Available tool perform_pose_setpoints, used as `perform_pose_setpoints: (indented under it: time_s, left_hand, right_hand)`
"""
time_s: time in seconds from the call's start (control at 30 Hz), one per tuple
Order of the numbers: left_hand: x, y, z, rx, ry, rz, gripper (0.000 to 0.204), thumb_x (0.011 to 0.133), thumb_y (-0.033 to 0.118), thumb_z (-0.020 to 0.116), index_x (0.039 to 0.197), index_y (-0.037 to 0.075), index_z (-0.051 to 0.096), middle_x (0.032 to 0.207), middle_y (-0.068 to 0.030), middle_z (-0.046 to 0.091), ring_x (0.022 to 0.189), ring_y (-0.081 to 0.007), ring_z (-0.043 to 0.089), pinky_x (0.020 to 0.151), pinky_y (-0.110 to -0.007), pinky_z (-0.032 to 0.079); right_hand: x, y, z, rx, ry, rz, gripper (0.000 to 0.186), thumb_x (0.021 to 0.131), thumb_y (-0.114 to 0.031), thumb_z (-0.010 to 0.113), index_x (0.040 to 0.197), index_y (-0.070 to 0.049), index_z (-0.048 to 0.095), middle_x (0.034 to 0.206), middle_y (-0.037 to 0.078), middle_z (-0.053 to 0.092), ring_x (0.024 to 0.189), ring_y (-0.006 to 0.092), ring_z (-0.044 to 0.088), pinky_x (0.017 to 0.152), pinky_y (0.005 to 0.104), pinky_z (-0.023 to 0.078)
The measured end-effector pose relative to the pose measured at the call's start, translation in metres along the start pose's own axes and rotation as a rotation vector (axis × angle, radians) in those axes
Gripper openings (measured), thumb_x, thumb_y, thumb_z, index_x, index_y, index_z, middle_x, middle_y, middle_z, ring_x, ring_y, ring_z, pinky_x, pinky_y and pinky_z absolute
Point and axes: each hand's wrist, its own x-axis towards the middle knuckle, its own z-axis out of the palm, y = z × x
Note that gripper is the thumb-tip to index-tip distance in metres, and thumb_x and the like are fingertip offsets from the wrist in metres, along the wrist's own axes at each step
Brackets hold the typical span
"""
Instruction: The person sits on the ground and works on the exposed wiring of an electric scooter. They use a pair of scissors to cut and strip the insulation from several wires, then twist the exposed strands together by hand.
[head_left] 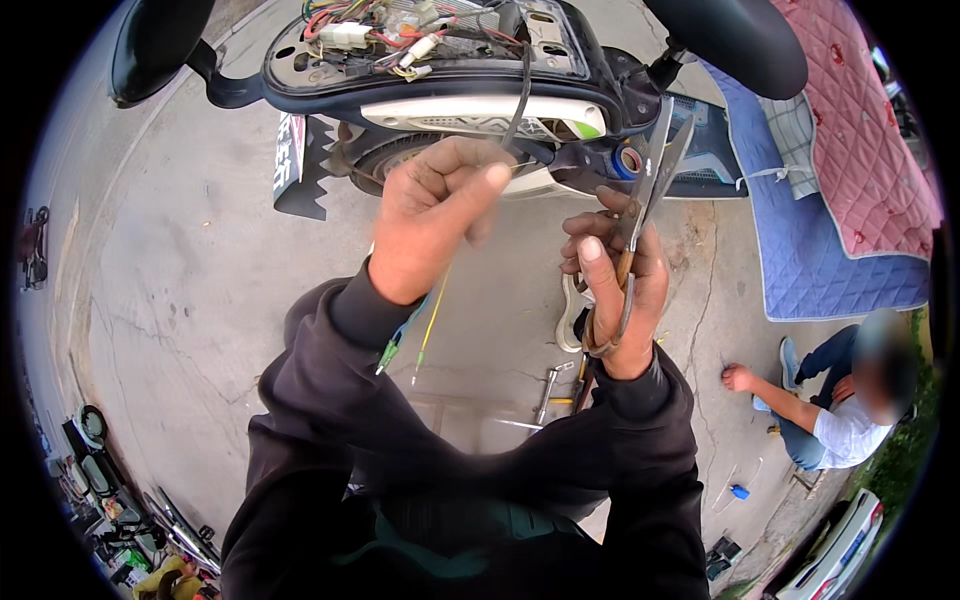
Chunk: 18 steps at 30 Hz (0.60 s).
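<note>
My left hand (425, 225) is closed in a pinch on thin wires just in front of an opened scooter (480, 112). A yellow wire (432, 318) and darker wires tipped with green connectors (388, 356) hang below it. Above the hand, a black cable (525, 85) drops from the exposed wiring (390, 40). My right hand (625, 290) holds long metal scissors (655, 165) by the handles, their blades pointing up and slightly apart. The scissors stand apart from the wires.
A tape roll (627, 162) rests on the scooter's footboard. Tools, including a socket wrench (547, 393), lie on the ground by my knees. At right hangs a quilted blue and pink cover (835, 235), with a person (850, 400) crouching below. Bicycles (180, 525) stand at lower left.
</note>
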Motion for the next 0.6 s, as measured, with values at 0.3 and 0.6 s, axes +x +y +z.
perform_pose_setpoints:
  time_s: [0.3, 0.6]
  left_hand:
    - [0.0, -0.013, 0.029, 0.231, -0.045, 0.21, 0.038, 0.096, 0.01, 0.061, 0.128, -0.001, 0.043, 0.08, -0.0044, 0.062, 0.063, -0.0078, 0.051, 0.058, -0.023, 0.041]
    - [-0.004, -0.033, 0.029, 0.567, 0.028, 0.556, 0.028, 0.089, -0.004, 0.062, 0.112, 0.0, 0.047, 0.08, -0.0077, 0.063, 0.063, -0.01, 0.055, 0.059, -0.023, 0.046]
  right_hand:
    - [0.014, 0.001, 0.013, 0.079, -0.042, 0.024, 0.052, 0.091, -0.02, 0.072, 0.132, 0.003, 0.049, 0.1, 0.009, 0.065, 0.083, 0.0124, 0.062, 0.07, 0.0252, 0.05]
    - [0.031, -0.009, 0.013, 0.256, 0.017, 0.039, 0.046, 0.091, -0.014, 0.069, 0.13, 0.003, 0.052, 0.094, 0.006, 0.064, 0.081, 0.0111, 0.062, 0.069, 0.025, 0.05]
